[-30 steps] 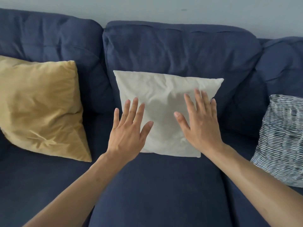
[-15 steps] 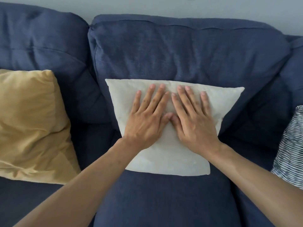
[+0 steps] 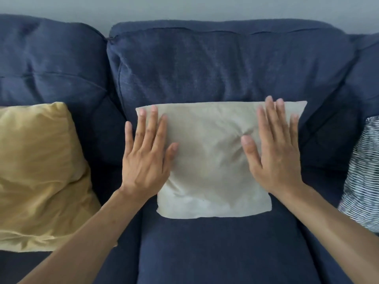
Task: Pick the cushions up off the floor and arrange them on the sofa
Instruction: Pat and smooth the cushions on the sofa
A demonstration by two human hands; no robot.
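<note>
- Here, left hand (image 3: 144, 160) and right hand (image 3: 275, 154) both flat, fingers straight and spread, clamped on nothing; palms facing the cream cushion (image 3: 211, 160).
- Cream cushion propped upright on the middle seat of the navy sofa (image 3: 225, 253), leaning back against the middle back pad (image 3: 225, 64).
- Left hand over the cushion's left edge, little finger past the edge over dark fabric; right hand over the right part, fingertips reaching the top edge.
- Pressing or just hovering: cannot tell; right fingertips blurred.
- Key relation: cushion straight ahead, between the two hands, its wider top edge running left to right; neither hand clearly nearer, each covering one side.
- Mustard cushion (image 3: 41, 171) leaning at the left seat, well apart from the cream one; striped cushion (image 3: 363, 177) at the right edge, partly out of view.
- Likely step: smoothing or squaring the cream cushion, with all three visible cushions already on the sofa; floor out of view, so any remaining cushions unknown.
- Next move probably an even, symmetric press or a withdrawal of both hands; uneven pressure risks tipping the cushion sideways.
</note>
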